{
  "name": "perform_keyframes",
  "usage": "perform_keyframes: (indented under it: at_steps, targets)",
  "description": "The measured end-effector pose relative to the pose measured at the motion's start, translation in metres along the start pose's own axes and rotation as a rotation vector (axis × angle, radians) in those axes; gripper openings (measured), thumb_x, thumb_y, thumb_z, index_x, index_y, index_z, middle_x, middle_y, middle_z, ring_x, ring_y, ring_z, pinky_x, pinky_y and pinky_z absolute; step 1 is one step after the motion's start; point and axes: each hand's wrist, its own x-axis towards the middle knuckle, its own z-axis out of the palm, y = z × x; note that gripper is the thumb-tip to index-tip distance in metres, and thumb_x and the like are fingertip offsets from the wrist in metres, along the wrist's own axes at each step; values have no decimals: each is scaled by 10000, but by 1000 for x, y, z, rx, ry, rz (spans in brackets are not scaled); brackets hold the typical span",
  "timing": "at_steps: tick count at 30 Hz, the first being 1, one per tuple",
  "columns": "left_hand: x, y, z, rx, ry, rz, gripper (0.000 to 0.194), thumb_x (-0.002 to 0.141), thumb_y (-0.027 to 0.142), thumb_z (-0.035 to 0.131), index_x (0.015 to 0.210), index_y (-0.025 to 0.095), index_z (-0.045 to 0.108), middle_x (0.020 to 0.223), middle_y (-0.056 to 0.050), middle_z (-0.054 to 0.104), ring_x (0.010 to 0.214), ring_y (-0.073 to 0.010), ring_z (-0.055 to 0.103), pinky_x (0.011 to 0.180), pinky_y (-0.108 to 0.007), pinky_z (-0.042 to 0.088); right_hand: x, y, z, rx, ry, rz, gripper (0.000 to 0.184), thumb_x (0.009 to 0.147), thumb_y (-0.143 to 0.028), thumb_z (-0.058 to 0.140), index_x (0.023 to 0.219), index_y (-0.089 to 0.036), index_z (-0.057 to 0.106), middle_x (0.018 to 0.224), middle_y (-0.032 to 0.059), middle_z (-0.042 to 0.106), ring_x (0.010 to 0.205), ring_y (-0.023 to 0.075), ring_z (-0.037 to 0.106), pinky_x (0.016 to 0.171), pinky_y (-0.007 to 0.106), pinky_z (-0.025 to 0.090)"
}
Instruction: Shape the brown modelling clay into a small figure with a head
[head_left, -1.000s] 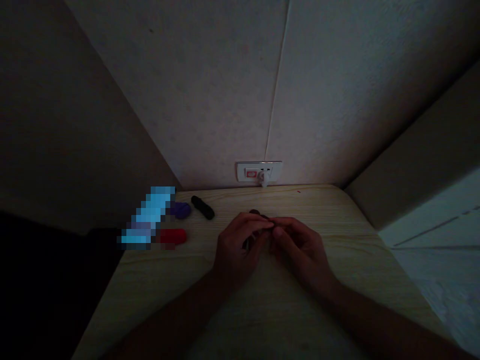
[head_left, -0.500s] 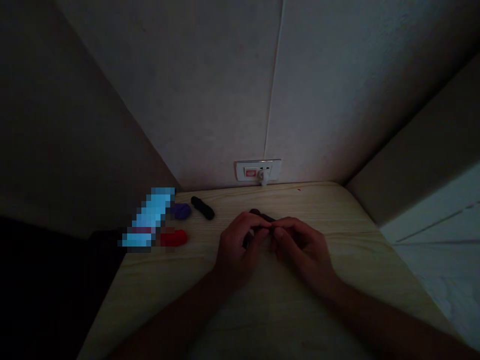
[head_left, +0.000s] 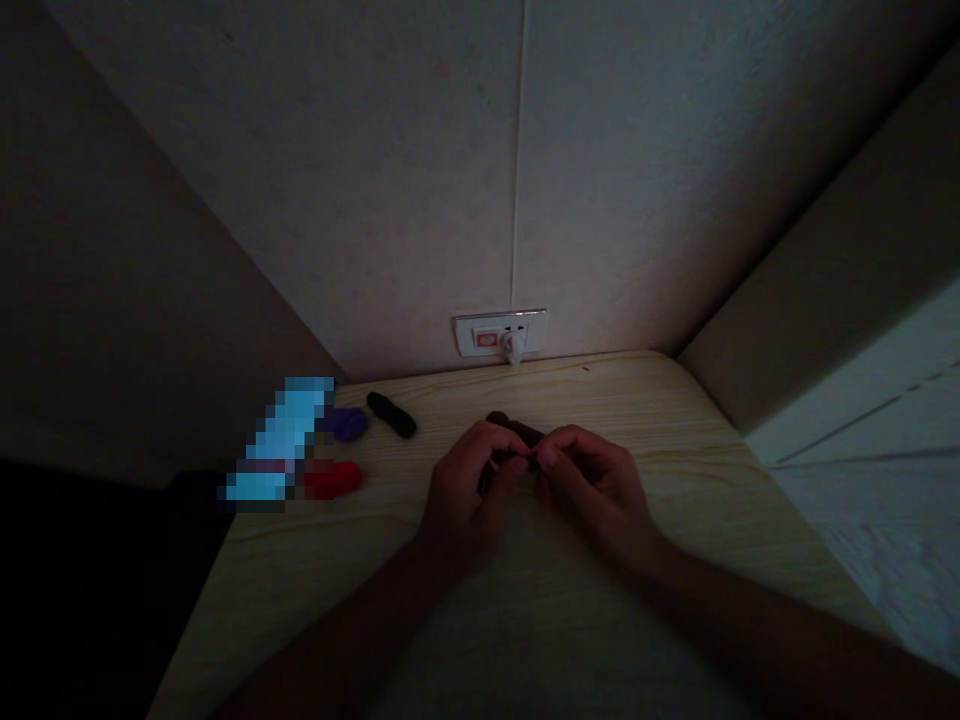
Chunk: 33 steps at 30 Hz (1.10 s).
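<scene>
Thumb and fingertips of my left hand [head_left: 461, 500] are pinched together above the table, meeting those of my right hand [head_left: 600, 490]. Between the two pinches is a small dark piece that looks like modelling clay, mostly hidden by the fingers. Just behind them a dark brown elongated lump [head_left: 517, 427] lies on the table, partly covered by the hands. To the left are a black lump [head_left: 392, 415], a purple lump [head_left: 349, 424] and a red lump [head_left: 341, 479], all clay-like. The light is dim, so fine detail is lost.
A lit, pixelated phone-like screen [head_left: 281, 435] stands at the left edge of the pale wooden table [head_left: 495, 620]. On the wall behind, a socket plate [head_left: 487, 335] holds a white plug [head_left: 513, 347]. A tiny red fleck [head_left: 586, 369] lies near the back edge.
The whole view has shifted a little, so things appear slightly further left. Both hands keep their fingertips together, with only slight finger movement.
</scene>
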Motion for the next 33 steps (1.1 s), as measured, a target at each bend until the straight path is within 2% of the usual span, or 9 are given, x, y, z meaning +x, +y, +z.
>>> perform_keyframes:
  at_steps: [4,6,11,14,17,20,23,26,33]
  targets:
    - [-3,-4,2,-85,65,-115,94,1015,288,594,1043,223,655,889,-25,688,679,-137,603,608,-265,483,-1,3,1,28,-15,22,310,885,-487,794,962,-196,718,570,-24,634,473,118,538,448,223,417]
    - [-3,-5,3,-119,48,-135,128,1009,317,616,1085,227,664,922,-37,714,705,-148,636,616,-271,500,0,4,0,18,-13,20,283,897,-462,788,968,-197,720,565,-25,636,465,115,540,440,217,419]
    - [-2,-6,3,-64,50,-121,127,1004,317,631,1036,231,719,914,-43,738,739,-164,680,650,-286,538,1,2,1,27,-9,-4,269,923,-456,756,981,-195,729,561,-26,626,459,112,546,436,216,435]
    - [0,-5,2,-8,75,-91,111,986,294,655,988,225,742,883,-40,741,742,-167,686,646,-282,543,1,0,2,17,-7,-11,316,866,-461,813,1035,-207,734,615,-17,656,489,123,573,436,226,470]
    - [1,-3,2,28,86,-52,87,966,249,673,949,223,755,870,-33,755,739,-161,690,637,-272,539,0,0,2,-30,7,4,316,807,-431,870,999,-211,748,623,-13,668,490,126,577,420,227,476]
    - [-1,-4,2,15,96,-65,91,961,264,687,1005,232,760,908,-37,777,747,-164,703,638,-273,548,1,3,1,-69,16,-15,263,863,-436,818,981,-205,773,582,-11,652,465,124,557,412,234,468]
    - [-2,-4,2,-44,101,-119,173,956,295,700,1111,232,742,938,-52,790,726,-165,709,606,-267,551,1,4,1,-65,36,-37,248,905,-432,776,1010,-207,775,570,-12,646,460,126,552,416,238,461]
    - [-2,-3,2,-21,114,-92,103,953,273,695,1019,219,751,897,-43,773,708,-156,697,604,-264,538,1,2,1,-26,25,-47,246,909,-413,779,1053,-215,757,563,-22,635,461,120,541,421,228,437]
    - [0,-1,1,19,129,-16,118,958,207,683,1051,227,755,943,-44,758,777,-151,700,626,-250,539,-1,-2,1,30,-4,-2,391,860,-412,828,1189,-231,718,610,-22,649,500,132,564,440,236,461]
